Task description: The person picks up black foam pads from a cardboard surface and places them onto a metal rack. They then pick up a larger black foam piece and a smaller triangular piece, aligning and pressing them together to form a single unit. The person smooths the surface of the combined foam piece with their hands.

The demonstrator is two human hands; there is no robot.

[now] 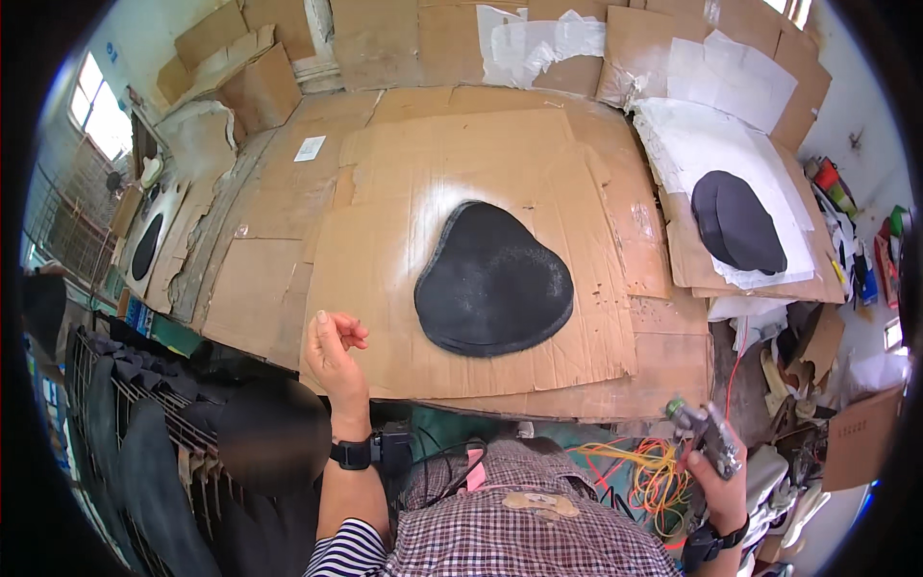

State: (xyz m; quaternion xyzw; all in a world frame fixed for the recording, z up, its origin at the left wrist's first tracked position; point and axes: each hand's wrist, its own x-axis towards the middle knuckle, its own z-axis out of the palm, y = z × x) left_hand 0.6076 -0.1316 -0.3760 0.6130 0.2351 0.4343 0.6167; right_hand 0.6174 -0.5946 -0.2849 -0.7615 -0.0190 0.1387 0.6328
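On the cardboard sheet in front of me lies a black, rounded three-lobed pad, its edge showing more than one layer. My left hand is raised beside the cardboard's left front part, apart from the pad. Its fingers are loosely bent and apart, and nothing is in them. At the lower right, beyond the table's front edge, my right hand is closed around a metal spray gun with a greenish end.
Black rounded pads lie on white paper at the right. Another black pad sits far left. A wire rack with dark pieces stands at lower left. Orange and yellow hoses coil beside my apron. Cardboard panels line the back.
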